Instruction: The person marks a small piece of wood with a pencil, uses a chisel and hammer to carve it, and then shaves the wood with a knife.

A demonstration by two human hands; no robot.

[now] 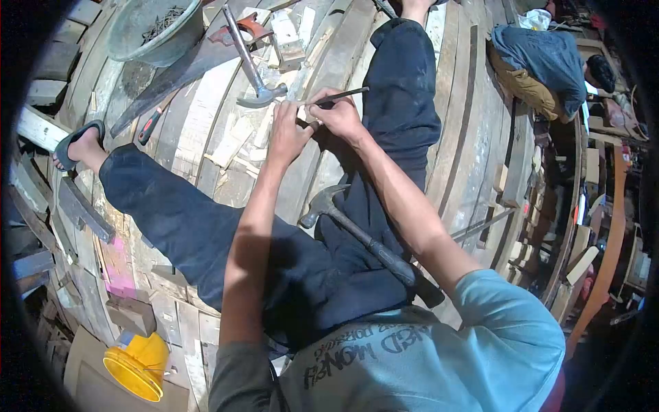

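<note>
My left hand and my right hand are close together over the wooden planks, between my spread legs. My right hand is closed round a thin dark stick-like tool that points to the right. Fingers of my left hand are pinched on something small, too hidden to name. Just beyond them lies a hammer with a metal handle, its claw head near my left fingertips. A second hammer with a dark handle rests across my lap.
A grey bucket of nails stands at the upper left, beside a handsaw and a red-black handled tool. Wood scraps lie around. A yellow bucket is at the lower left. Another person bends at the upper right.
</note>
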